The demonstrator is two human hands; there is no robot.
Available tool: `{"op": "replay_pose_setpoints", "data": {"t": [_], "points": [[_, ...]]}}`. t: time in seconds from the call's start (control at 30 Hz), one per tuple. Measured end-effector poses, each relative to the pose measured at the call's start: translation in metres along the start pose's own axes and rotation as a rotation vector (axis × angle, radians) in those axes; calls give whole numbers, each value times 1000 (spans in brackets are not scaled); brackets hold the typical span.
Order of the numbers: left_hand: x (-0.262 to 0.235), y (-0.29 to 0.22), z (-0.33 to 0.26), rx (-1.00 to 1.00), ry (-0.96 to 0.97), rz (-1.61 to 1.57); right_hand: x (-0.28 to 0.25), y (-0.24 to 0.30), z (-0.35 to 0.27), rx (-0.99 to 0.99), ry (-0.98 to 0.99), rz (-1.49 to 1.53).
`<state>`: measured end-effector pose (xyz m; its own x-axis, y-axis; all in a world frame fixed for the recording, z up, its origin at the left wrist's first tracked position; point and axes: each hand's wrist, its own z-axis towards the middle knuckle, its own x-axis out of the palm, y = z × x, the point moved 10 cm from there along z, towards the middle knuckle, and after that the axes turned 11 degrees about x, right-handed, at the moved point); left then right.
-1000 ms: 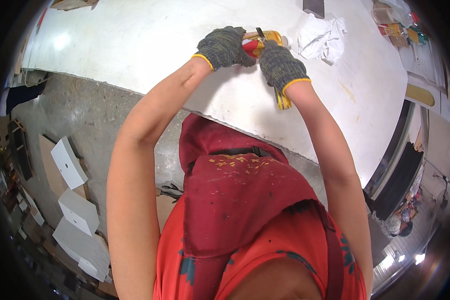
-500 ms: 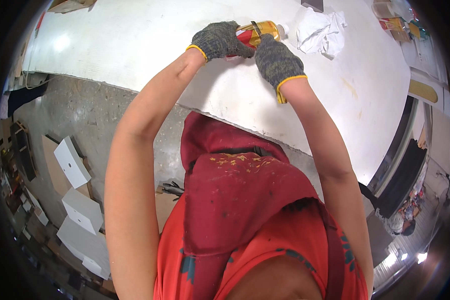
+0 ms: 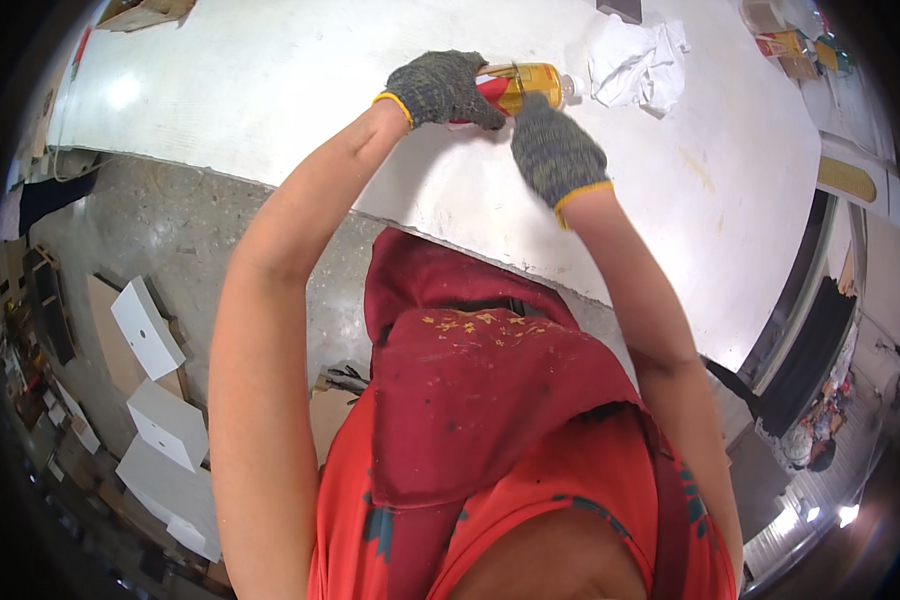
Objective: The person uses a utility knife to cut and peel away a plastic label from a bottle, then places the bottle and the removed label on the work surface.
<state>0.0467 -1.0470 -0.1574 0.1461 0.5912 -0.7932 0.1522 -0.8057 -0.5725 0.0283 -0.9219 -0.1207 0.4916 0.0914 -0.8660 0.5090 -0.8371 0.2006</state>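
Near the far side of the white table, a clear plastic bottle with yellow contents, a red and yellow label and a white cap lies on its side, cap to the right. My left hand, in a grey knitted glove with a yellow cuff, is closed around its base end. My right hand, gloved alike, is closed just below the bottle's middle. From it a thin dark blade, seemingly a knife's, lies across the bottle; the handle is mostly hidden in the fist. Whether the bottle touches the table cannot be told.
Crumpled white paper or cloth lies right of the cap, with a dark box behind it. An open carton sits at the far left. White panels stand on the floor at left.
My right hand has shifted slightly down and turned, so less of the blade shows over the bottle. The bottle has tilted slightly, its cap end lower. My left hand keeps its grip.
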Motion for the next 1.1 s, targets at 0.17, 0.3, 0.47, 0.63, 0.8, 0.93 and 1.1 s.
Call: {"op": "replay_pose_setpoints", "data": {"t": [0.17,0.3,0.47,0.63,0.8,0.93,1.1], "points": [[4,-2,-1,13,7,-32,22,-14,-14,-83,-59,-24],[1,2,0,-85,69,-46,-9,10,5,-132,-142,63],[3,1,-1,-89,64,-137,3,-11,-11,-32,-78,91],[4,5,-6,-56,35,-121,53,-61,-62,22,113,0],[-23,2,-12,25,-102,136,69,-125,-48,160,43,368],[-22,-11,-29,29,-125,124,9,-73,-56,134,143,625],[-16,-16,-36,73,-317,63,-11,-29,-32,-210,-215,166]]}}
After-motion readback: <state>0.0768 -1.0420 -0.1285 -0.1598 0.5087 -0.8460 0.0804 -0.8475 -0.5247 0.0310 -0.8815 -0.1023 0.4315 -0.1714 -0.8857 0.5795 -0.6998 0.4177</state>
